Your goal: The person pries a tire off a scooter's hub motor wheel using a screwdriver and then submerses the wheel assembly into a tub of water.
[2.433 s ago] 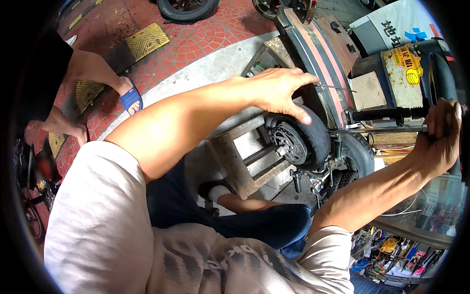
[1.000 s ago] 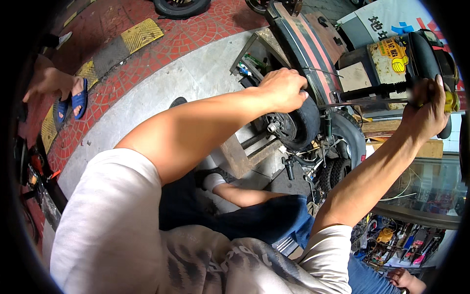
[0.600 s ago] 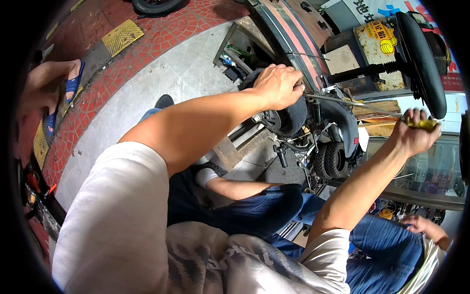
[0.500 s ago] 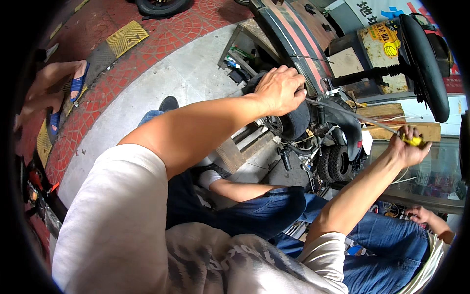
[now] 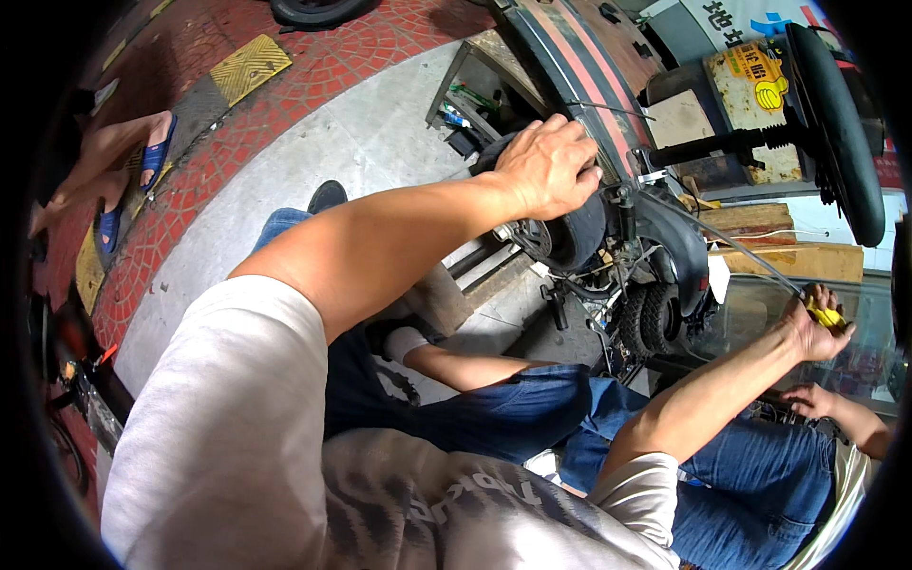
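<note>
My left hand (image 5: 549,169) lies over the top of a small black tyre (image 5: 576,233), its fingers curled down onto the tyre and their tips partly hidden. My right hand (image 5: 815,328), off to the right, is closed round the yellow handle (image 5: 828,317) of a long screwdriver. Its thin metal shaft (image 5: 736,247) runs up and left toward the scooter near the wheel; where the tip ends I cannot make out. The scooter has a deck with pink stripes (image 5: 581,71), a black seat (image 5: 836,133) on a post and a black mudguard (image 5: 679,247).
Beside my right arm sits a person in jeans (image 5: 760,475), one hand (image 5: 809,399) low. Two knobby tyres (image 5: 651,318) stand below the mudguard, near a glass case (image 5: 760,309). A metal stand (image 5: 475,81) is beyond my left hand. Feet in blue slippers (image 5: 157,152) are at left.
My right hand has moved slightly right and down with the screwdriver, and its handle has turned. My left hand has stayed nearly in place. The other person's hand has shifted slightly.
</note>
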`<state>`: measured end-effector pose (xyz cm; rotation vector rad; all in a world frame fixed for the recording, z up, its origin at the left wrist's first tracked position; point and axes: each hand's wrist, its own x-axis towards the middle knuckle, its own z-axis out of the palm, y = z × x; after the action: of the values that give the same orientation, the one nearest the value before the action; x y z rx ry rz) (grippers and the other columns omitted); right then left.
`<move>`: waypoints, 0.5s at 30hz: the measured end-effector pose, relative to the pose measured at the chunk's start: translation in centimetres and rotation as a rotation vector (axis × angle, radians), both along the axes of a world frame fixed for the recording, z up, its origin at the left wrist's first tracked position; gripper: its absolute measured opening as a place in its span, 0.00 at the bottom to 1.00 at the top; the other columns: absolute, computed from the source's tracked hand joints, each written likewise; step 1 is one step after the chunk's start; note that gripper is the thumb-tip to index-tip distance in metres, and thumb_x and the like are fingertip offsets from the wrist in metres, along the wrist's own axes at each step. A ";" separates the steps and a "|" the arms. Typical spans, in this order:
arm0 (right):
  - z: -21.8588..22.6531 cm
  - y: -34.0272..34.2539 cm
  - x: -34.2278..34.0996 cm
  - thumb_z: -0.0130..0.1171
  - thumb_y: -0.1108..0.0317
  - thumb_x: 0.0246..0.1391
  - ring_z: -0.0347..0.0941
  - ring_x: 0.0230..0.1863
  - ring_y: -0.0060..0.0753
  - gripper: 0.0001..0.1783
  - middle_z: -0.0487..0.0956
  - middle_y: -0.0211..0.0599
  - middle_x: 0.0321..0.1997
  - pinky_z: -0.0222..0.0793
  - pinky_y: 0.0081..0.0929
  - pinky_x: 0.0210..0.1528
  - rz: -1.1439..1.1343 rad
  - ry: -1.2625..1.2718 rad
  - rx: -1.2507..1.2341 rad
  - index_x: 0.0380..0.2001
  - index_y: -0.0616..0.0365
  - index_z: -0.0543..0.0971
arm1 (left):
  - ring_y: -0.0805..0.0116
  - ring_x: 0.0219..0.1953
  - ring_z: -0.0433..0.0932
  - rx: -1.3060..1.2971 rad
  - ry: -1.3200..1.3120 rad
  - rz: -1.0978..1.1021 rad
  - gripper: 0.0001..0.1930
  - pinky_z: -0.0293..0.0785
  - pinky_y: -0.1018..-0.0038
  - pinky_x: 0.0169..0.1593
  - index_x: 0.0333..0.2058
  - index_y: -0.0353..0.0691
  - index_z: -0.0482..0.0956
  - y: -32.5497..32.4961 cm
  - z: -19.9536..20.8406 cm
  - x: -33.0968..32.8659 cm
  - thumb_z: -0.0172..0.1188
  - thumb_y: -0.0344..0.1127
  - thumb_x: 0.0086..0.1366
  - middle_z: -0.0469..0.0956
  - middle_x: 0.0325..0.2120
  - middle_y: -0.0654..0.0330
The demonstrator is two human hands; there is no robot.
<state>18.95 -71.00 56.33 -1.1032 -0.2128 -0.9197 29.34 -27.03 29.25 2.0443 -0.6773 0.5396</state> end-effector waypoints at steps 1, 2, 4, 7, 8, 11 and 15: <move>0.5 1.1 -0.9 0.52 0.46 0.65 0.61 0.29 0.40 0.25 0.65 0.45 0.30 0.60 0.42 0.35 0.049 -0.011 0.070 0.34 0.61 0.66 | 0.50 0.49 0.75 0.006 -0.001 0.008 0.15 0.72 0.53 0.57 0.37 0.38 0.81 -0.2 0.0 0.3 0.59 0.46 0.69 0.77 0.39 0.51; 0.9 0.6 -2.0 0.59 0.52 0.62 0.68 0.35 0.45 0.23 0.70 0.49 0.35 0.69 0.47 0.42 0.181 -0.010 0.034 0.35 0.63 0.67 | 0.49 0.51 0.75 0.035 0.021 0.026 0.18 0.72 0.52 0.58 0.37 0.38 0.81 -0.5 0.2 0.8 0.57 0.49 0.70 0.78 0.41 0.51; 0.9 7.0 -3.3 0.63 0.59 0.61 0.74 0.44 0.52 0.19 0.73 0.53 0.40 0.74 0.55 0.54 0.026 0.005 0.111 0.35 0.64 0.68 | 0.49 0.53 0.76 0.083 0.084 0.031 0.22 0.72 0.53 0.60 0.41 0.36 0.83 -1.0 0.6 1.5 0.54 0.52 0.71 0.80 0.44 0.51; 0.7 12.3 -6.0 0.61 0.64 0.64 0.72 0.39 0.42 0.15 0.72 0.44 0.33 0.70 0.52 0.58 0.181 0.035 -0.065 0.33 0.62 0.69 | 0.48 0.58 0.76 0.154 0.198 0.021 0.27 0.71 0.53 0.63 0.48 0.35 0.85 -1.6 1.7 2.2 0.52 0.55 0.72 0.82 0.50 0.48; 0.9 11.5 -7.1 0.61 0.63 0.64 0.69 0.34 0.37 0.14 0.70 0.40 0.30 0.70 0.50 0.55 0.263 0.031 -0.117 0.33 0.62 0.69 | 0.48 0.58 0.76 0.158 0.219 0.017 0.27 0.70 0.52 0.64 0.48 0.36 0.85 -1.9 1.9 2.2 0.52 0.55 0.72 0.82 0.49 0.48; 0.4 14.2 -8.9 0.61 0.60 0.62 0.64 0.30 0.35 0.16 0.66 0.38 0.28 0.67 0.47 0.52 0.292 0.002 -0.152 0.36 0.61 0.70 | 0.48 0.58 0.77 0.174 0.297 0.001 0.27 0.71 0.52 0.63 0.47 0.37 0.86 -2.6 2.2 2.8 0.53 0.56 0.71 0.82 0.49 0.48; -0.6 18.1 -10.3 0.61 0.54 0.54 0.65 0.37 0.43 0.23 0.66 0.43 0.34 0.65 0.55 0.58 0.294 -0.064 -0.163 0.41 0.63 0.69 | 0.47 0.57 0.78 0.129 0.286 -0.002 0.26 0.73 0.52 0.61 0.44 0.38 0.87 -2.9 1.6 4.4 0.54 0.57 0.71 0.83 0.49 0.47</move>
<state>8.64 -52.86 55.68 -1.1563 -0.4970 -0.6832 33.76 -29.89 30.84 2.1857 -0.5535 0.1991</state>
